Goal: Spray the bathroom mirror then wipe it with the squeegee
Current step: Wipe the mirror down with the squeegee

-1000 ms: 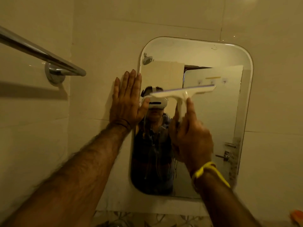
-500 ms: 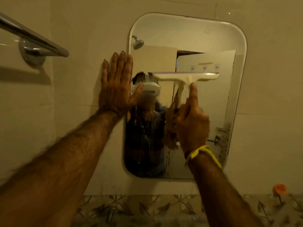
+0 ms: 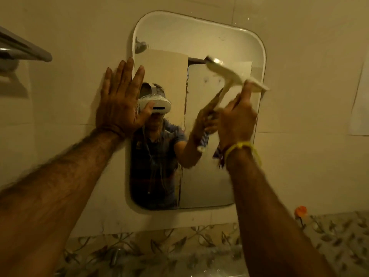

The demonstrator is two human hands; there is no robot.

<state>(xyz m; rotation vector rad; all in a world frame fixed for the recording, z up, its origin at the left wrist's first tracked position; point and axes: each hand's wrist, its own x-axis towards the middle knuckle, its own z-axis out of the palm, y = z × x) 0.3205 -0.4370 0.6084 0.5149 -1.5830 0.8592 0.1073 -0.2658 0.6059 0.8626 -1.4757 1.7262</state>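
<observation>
Tiled wall (image 3: 299,116) bears mirror (image 3: 199,43); left hand (image 3: 119,100) splayed flat, right hand (image 3: 236,120) gripping blurred squeegee (image 3: 229,76).

Both forearms are bare and hairy, with no sleeves in sight. A thin yellow string wristband (image 3: 242,149) circles the right wrist, with dark threads beside it.
</observation>
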